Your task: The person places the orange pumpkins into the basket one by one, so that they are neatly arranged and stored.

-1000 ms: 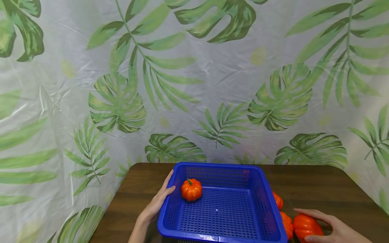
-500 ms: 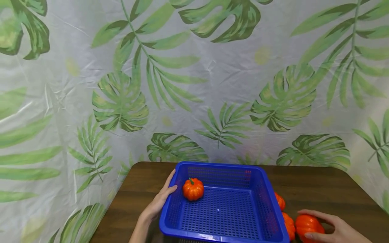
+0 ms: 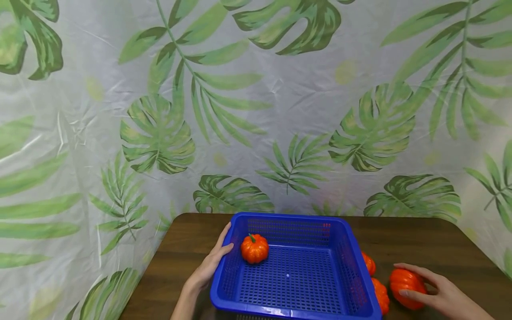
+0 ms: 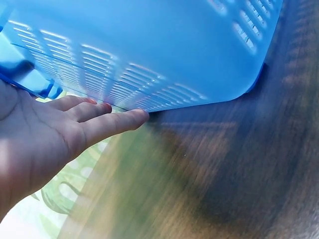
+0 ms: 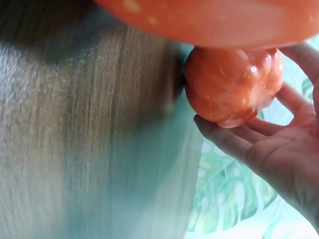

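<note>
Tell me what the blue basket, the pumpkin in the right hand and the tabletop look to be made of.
Blue basket: most likely moulded plastic, with a slight sheen; regular slots pierce its walls.
Pumpkin: glossy, perhaps plastic or lacquered foam; its skin shows bright highlights, but the core can't be told.
Tabletop: wood or wood-look laminate, brown with streaky grain.

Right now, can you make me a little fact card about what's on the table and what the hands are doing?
Table: dark brown, wood-grained
Basket: blue, with lots of little holes
Inside it: one orange pumpkin with a green stem, near the left wall
Left hand: fingers against the basket's left side
Right hand: holding a red-orange pumpkin
Right of basket: a far pumpkin and a near pumpkin, both partly hidden
Can't tell: whether the held pumpkin touches the table
Background: pale sheet with green leaves
</note>
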Demonstrator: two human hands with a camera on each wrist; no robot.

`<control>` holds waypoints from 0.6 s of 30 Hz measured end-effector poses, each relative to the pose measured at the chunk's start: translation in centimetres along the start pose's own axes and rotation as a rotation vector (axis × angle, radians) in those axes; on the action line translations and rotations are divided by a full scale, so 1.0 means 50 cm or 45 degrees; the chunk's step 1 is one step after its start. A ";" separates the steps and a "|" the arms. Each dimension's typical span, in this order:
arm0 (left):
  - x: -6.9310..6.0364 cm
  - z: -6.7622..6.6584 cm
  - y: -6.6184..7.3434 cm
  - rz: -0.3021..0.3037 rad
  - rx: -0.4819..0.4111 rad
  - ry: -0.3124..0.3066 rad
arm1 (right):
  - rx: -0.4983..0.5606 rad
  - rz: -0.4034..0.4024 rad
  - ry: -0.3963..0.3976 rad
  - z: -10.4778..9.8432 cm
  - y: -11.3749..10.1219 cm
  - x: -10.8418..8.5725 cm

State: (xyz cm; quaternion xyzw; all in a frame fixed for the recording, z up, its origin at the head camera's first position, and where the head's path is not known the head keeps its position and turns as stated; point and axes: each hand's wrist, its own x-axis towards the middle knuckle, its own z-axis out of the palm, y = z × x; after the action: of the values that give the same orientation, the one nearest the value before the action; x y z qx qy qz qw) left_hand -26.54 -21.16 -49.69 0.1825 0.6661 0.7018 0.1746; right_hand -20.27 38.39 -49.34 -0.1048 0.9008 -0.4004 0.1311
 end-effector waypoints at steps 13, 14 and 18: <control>-0.001 0.000 0.000 0.004 0.017 -0.009 | -0.130 -0.098 0.145 0.004 -0.007 0.012; -0.001 0.001 0.001 0.001 0.018 -0.011 | -0.114 -0.105 0.145 0.003 -0.005 0.012; -0.001 0.001 0.003 -0.001 0.021 -0.015 | -0.066 -0.126 0.116 -0.004 0.001 0.011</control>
State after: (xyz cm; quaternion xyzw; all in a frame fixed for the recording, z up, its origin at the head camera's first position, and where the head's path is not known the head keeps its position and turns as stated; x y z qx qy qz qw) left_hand -26.50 -21.15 -49.52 0.1879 0.6707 0.6952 0.1774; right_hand -20.88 38.39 -49.34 -0.1341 0.9096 -0.3874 0.0673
